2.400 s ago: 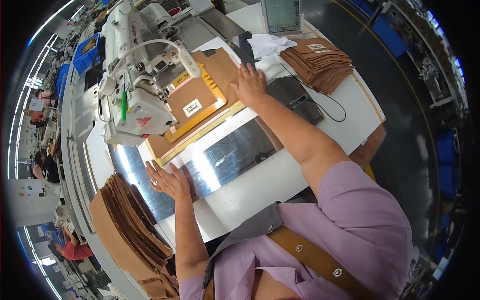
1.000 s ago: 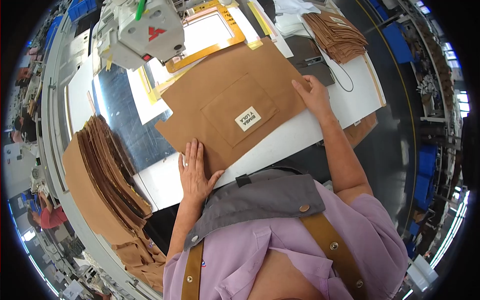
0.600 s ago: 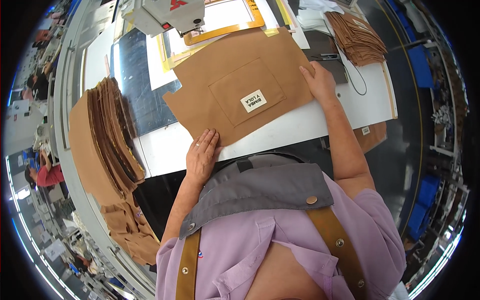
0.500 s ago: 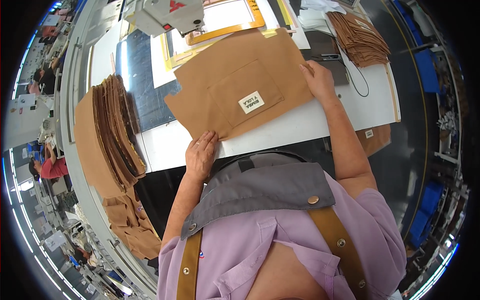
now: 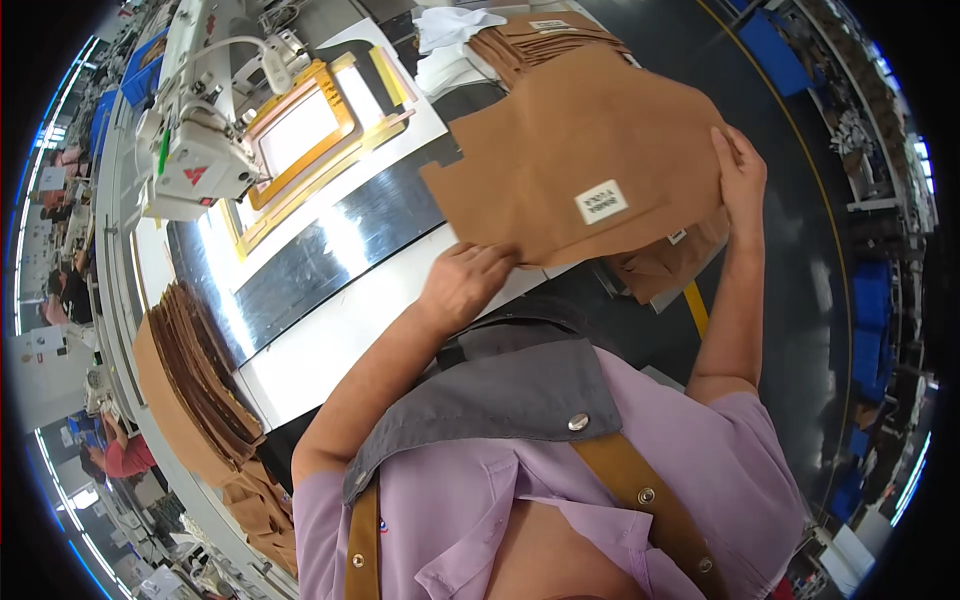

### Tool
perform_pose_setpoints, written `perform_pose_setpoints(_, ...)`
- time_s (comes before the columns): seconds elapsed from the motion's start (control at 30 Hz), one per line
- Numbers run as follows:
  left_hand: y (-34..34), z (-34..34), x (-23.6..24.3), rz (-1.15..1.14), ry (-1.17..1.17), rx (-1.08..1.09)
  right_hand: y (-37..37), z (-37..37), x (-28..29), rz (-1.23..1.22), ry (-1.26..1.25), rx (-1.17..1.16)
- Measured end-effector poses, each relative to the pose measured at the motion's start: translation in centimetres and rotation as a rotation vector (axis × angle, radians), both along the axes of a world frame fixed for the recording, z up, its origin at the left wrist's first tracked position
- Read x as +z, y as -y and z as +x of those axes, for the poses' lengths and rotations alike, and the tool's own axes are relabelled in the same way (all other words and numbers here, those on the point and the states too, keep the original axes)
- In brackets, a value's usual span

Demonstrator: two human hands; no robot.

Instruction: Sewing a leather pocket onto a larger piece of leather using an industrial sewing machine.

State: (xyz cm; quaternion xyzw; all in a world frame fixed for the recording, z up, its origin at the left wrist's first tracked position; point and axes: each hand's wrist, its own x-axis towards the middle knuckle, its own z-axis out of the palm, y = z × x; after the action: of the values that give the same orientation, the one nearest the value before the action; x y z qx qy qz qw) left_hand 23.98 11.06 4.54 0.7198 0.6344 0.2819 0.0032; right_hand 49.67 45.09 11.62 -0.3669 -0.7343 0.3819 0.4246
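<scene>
Plainly, the nearest thing is the grey apron (image 5: pixel 480 400) across the bottom of the frame. Just above it, the left hand (image 5: pixel 466 284), near the centre, is closed on the lower edge of the brown panel (image 5: pixel 590 130), its fingers bunched there; its thumb is hard to make out. The right hand (image 5: pixel 742 185), right of centre, grips the panel's right edge, thumb on the near face. The panel spans the upper centre and right, bowed between the hands, a white label (image 5: pixel 600 201) low on its face.

For good handling, I would judge that both edges want even, light tension, so that the cloth neither sags nor creases, with the fingers clear of the label. The notched left corner is unsupported and seems the likeliest to fold.

Partly behind the panel, at right of centre, are more brown pieces (image 5: pixel 650 270). The white tabletop (image 5: pixel 330 345) runs left of centre, with a tall brown stack (image 5: pixel 205 380) at lower left and a shiny metal plate (image 5: pixel 320 275) beyond. Farther up, a yellow frame (image 5: pixel 335 105) is beside the sewing machine (image 5: pixel 200 165) at upper left, and a white cloth (image 5: pixel 450 28) sits at top centre.
</scene>
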Motion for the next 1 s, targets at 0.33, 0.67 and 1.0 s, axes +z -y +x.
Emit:
perform_pose_setpoints(0.33, -5.5, 3.9, -2.6, -0.573, -0.109, -0.127, 0.5, 2.4, -9.4, 0.401, 0.966, 0.019)
perform_pose_setpoints(0.67, 0.5, 0.1, -0.9, -0.583, 0.005, 0.122, -2.0, -1.5, -14.1, 0.518, 0.961, 0.107)
perform_pose_setpoints(1.0, 16.1, -4.5, 0.1, -0.362, 0.284, 0.721, -0.1, -10.1, -6.6, 0.498, 0.482, 0.085)
